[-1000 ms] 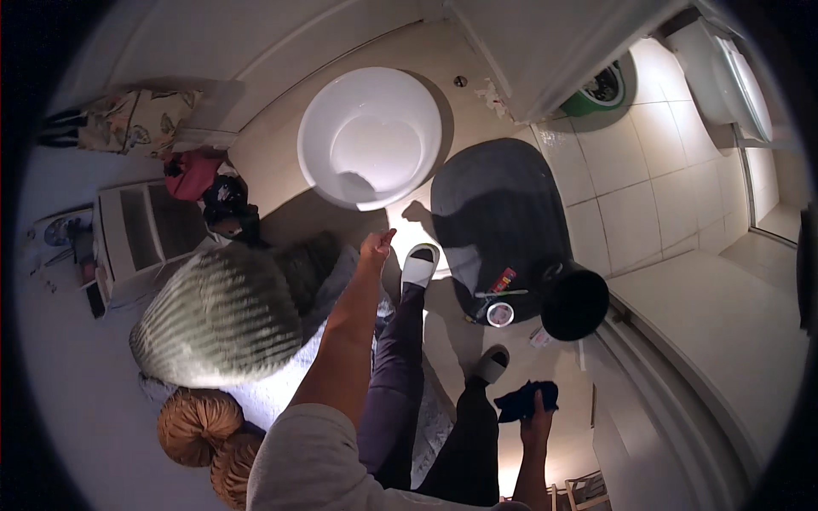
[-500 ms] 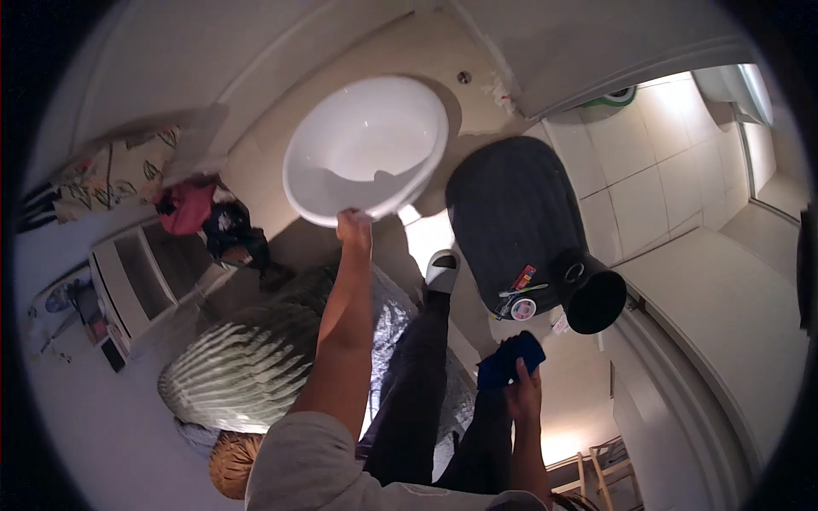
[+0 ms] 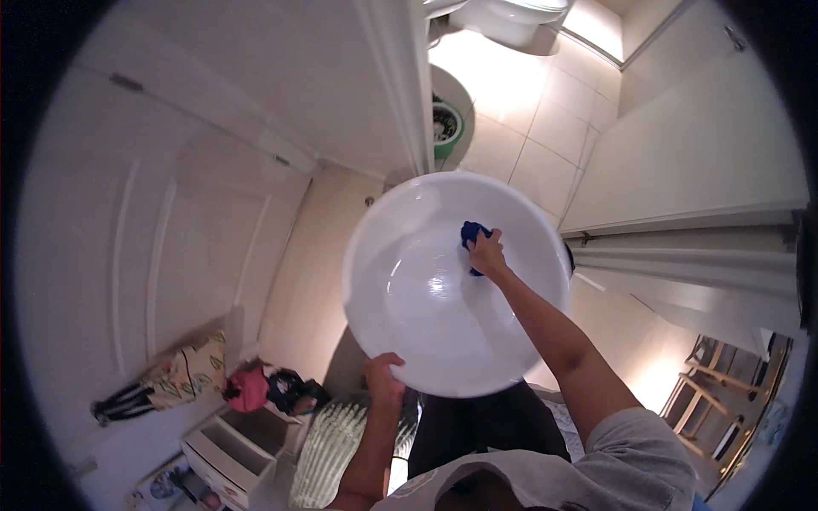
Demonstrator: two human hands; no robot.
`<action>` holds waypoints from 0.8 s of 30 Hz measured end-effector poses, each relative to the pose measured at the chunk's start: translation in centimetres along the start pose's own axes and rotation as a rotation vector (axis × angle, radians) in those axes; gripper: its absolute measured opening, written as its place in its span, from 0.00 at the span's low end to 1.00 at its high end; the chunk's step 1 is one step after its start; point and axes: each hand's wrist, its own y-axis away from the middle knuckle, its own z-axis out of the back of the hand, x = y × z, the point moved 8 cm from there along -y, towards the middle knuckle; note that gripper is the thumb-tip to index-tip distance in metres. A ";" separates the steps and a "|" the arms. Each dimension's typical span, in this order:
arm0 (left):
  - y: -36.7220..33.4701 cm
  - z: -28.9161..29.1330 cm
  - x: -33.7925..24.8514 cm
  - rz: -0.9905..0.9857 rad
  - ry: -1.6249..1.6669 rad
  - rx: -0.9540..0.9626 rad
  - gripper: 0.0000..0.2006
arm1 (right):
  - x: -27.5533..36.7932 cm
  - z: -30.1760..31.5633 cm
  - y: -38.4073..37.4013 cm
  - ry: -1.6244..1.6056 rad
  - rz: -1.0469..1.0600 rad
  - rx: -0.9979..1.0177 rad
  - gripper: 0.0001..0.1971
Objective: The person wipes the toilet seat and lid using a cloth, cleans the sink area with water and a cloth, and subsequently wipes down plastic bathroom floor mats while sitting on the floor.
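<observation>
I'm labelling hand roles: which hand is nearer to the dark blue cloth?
Right. The right hand holds the dark blue cloth inside the white basin; the left hand is apart from it, gripping the basin's lower-left rim.

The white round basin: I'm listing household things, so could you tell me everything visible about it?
The white round basin, glossy and seemingly plastic, has a smooth rim, sloping inner wall and flatter bottom; bright highlights and a soft shadow show inside. Its open side faces the camera, in front of the person's dark-trousered legs; its outside is mostly hidden. The bare left hand grips the rim at the picture's lower left; the bare right hand holds a crumpled dark-blue cloth against, or just above, its inside.
</observation>
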 end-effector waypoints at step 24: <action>-9.0 -61.8 -6.5 -1.311 -0.957 0.602 0.14 | -5.4 17.0 -18.9 -1.126 -0.032 0.487 0.17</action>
